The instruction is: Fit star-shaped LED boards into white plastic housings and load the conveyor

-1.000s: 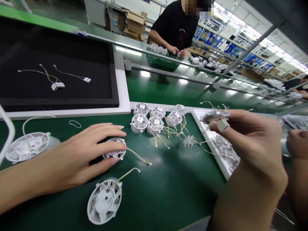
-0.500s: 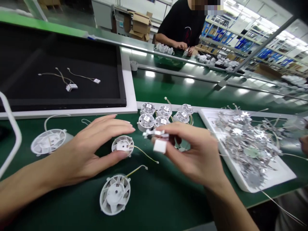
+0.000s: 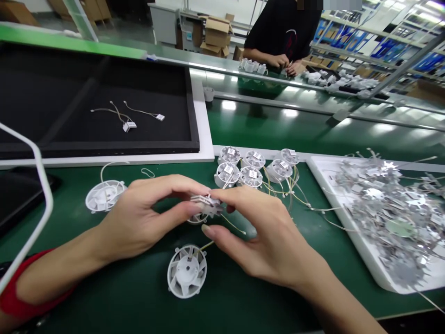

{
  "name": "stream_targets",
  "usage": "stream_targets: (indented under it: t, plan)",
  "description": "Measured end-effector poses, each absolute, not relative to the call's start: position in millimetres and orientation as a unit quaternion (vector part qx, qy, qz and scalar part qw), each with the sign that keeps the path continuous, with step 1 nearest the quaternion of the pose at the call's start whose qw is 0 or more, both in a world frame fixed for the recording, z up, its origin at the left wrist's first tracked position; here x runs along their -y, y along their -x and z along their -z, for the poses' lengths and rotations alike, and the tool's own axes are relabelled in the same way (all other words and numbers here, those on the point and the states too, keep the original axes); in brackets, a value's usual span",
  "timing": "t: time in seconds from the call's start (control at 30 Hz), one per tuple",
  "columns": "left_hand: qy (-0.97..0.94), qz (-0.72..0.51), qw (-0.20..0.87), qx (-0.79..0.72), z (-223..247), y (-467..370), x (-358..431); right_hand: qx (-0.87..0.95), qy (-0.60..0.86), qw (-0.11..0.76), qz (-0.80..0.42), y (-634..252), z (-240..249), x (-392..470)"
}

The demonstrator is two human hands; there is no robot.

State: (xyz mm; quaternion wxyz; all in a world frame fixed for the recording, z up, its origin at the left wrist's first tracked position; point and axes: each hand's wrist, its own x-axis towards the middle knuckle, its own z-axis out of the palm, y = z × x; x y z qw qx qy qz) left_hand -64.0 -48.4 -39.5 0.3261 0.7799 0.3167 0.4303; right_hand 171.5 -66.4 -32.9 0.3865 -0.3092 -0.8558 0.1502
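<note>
"Green worktop (image 3: 243, 301), with cartons (image 3: 216, 33) and shelves beyond it. Who's across the way?"

"A person in a black top (image 3: 278, 35), both hands close together over small white pieces."

"And the camera wearer's hands?"

"They meet above the middle of the worktop. The left hand (image 3: 148, 220) pinches a silver toothed part (image 3: 211, 205) between thumb and forefinger. The right hand (image 3: 266, 232) has its forefinger at the part's upper side, with its thumb spread below, away from that finger."

"What's beneath the part?"

"A white fan housing (image 3: 198, 219), mostly hidden, so I can't tell whether the two touch. An open white fan (image 3: 187, 272) lies nearer the worktop's near edge, and another fan (image 3: 105, 195) sits to the left, behind the left wrist."

"Anything by the far edge?"

"Six labelled fans (image 3: 253, 159) in a cluster, their thin wires trailing right. Left of them, a loose loop (image 3: 148, 173) lies in front of a white-framed black panel (image 3: 146, 88), which carries small white pieces with leads (image 3: 129, 126)."

"And to the right?"

"A white tray (image 3: 387, 282) towards the worktop's right side, heaped with silver toothed pieces (image 3: 392, 208) and wires."
</note>
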Motion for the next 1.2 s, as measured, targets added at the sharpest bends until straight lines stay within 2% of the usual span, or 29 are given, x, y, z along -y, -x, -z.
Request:
stream_targets:
  t: [0.17, 0.3, 0.5, 0.7, 1.0, 1.2]
  plan:
    - [-0.683, -0.463, 0.438, -0.356, 30.4, 60.5, 49.5, 0.879, 0.328, 0.345, -0.042, -175.7, 33.7, 63.7]
    - [-0.646, -0.459, 0.513, -0.33, 28.8, 60.1, 49.2, 0.871, 0.329, 0.36, 0.053, -174.4, 38.0, 63.3]
    - [-0.659, -0.452, 0.503, -0.329, 30.2, 61.0, 54.5, 0.854, 0.313, 0.403, 0.106, -169.3, 37.3, 64.3]
    - [-0.729, -0.403, 0.41, -0.371, 27.3, 63.8, 55.4, 0.833, 0.313, 0.429, 0.154, -166.2, 38.2, 63.9]
    - [-0.719, -0.369, 0.468, -0.359, 26.6, 66.4, 50.5, 0.843, 0.313, 0.423, 0.106, -168.1, 36.3, 64.1]
    - [-0.684, -0.415, 0.443, -0.404, 22.6, 57.0, 51.5, 0.842, 0.317, 0.423, 0.111, -165.6, 35.9, 65.7]
